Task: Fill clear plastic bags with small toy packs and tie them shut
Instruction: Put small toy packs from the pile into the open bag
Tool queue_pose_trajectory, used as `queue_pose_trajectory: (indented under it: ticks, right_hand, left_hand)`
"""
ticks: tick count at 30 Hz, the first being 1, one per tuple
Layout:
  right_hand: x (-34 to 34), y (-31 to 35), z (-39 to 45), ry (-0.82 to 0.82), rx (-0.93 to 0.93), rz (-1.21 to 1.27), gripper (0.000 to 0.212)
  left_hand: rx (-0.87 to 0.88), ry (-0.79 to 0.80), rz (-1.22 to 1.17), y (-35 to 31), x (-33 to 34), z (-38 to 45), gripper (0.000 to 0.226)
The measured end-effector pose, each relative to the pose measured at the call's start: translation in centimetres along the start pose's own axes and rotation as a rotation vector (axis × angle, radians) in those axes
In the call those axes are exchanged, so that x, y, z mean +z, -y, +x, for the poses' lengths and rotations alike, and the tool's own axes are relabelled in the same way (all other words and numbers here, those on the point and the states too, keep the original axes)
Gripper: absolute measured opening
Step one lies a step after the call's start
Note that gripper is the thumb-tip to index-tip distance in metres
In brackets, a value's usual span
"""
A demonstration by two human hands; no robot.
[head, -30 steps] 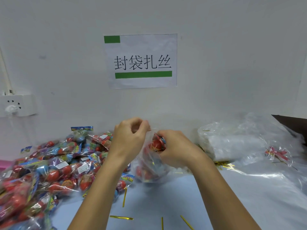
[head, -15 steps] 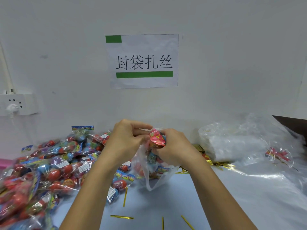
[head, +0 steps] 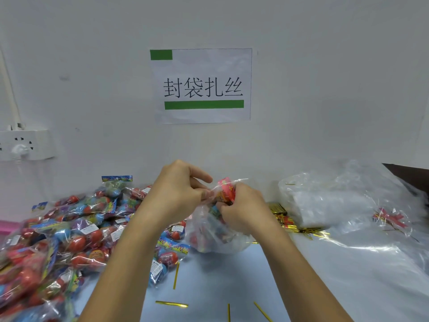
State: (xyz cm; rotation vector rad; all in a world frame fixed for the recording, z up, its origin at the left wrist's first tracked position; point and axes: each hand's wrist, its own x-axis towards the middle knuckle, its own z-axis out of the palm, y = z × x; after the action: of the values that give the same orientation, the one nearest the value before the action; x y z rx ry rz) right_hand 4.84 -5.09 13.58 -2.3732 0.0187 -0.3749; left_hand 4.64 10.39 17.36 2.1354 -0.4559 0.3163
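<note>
Head view looks down on a pale blue table (head: 209, 282) against a white wall, with both bare forearms reaching in from the near edge. At the centre sits a clear plastic bag (head: 209, 235), part full of small toy packs, its bottom resting on the table. The left hand (head: 178, 194) has its fingers curled and pinches the bag's mouth at the left side, while the right hand (head: 243, 209) curls round a red toy pack (head: 226, 190) that stands half out of the opening (whether it also grips the bag's film cannot be told). To the left lies a big heap of loose toy packs (head: 69, 233), red and blue in clear wrappers, touching the bag's left side. Gold twist ties (head: 171, 304) lie scattered on the near table, with a denser bundle of ties (head: 290, 223) just right of the right wrist. Far right is a stack of empty clear bags (head: 329, 203). On the wall hang a printed sign (head: 202, 86) and, far left, a power socket (head: 25, 145).
</note>
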Motion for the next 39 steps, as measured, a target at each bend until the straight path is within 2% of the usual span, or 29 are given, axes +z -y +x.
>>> queue_pose_trajectory:
  ticks: [7, 11, 14, 17, 22, 24, 26, 28, 30, 31, 34, 36, 39]
  right_hand:
    - [0.1, -0.1, 0.6, 0.08, 0.12, 0.305, 0.013]
    - [0.7, -0.5, 1.1, 0.171, 0.208, 0.501, 0.02]
    - [1.1, -0.7, 1.3, 0.21, 0.261, 0.545, 0.023]
    - [1.7, -0.6, 1.1, 0.215, 0.292, 0.551, 0.012]
    - [1.9, -1.2, 0.5, 0.152, 0.256, 0.384, 0.026]
    - [1.2, -1.4, 0.6, 0.179, 0.301, 0.448, 0.029]
    - [0.5, -1.6, 0.8, 0.219, 0.338, 0.568, 0.018]
    - [-0.1, -2.2, 1.1, 0.226, 0.362, 0.643, 0.023]
    - [-0.7, -2.7, 1.1, 0.255, 0.386, 0.761, 0.024]
    - [-0.9, -2.9, 1.1, 0.269, 0.395, 0.827, 0.022]
    - [-1.0, -3.2, 1.2, 0.295, 0.419, 0.955, 0.025]
    - [-0.6, -3.3, 1.5, 0.28, 0.425, 0.992, 0.027]
    - [0.2, -3.1, 1.7, 0.246, 0.445, 1.052, 0.024]
  left_hand:
    - [0.022, -0.016, 0.056, 0.0, 1.3, 0.1, 0.014]
    - [0.068, -0.053, 0.105, -0.1, 2.3, 0.1, 0.011]
    - [0.101, -0.104, 0.108, -0.4, 3.0, 0.1, 0.009]
    - [0.13, -0.137, 0.124, -0.7, 3.7, 0.2, 0.011]
    - [0.159, -0.103, 0.062, -0.7, 4.0, 0.2, 0.01]
    - [0.136, -0.103, -0.04, -0.3, 3.6, 0.4, 0.015]
    - [0.095, -0.191, -0.124, 0.7, 3.2, 0.8, 0.02]
    - [0.055, -0.272, -0.006, 2.3, 2.8, 1.3, 0.018]
    - [-0.06, -0.184, 0.142, 4.2, 2.7, 1.4, 0.013]
    - [-0.149, -0.082, 0.196, 5.2, 2.7, 1.4, 0.01]
    - [-0.358, 0.285, 0.285, 7.1, 3.3, 0.9, 0.028]
    - [-0.39, 0.411, 0.214, 7.3, 4.1, 0.5, 0.028]
    - [-0.367, 0.504, 0.147, 7.6, 5.5, 0.3, 0.016]
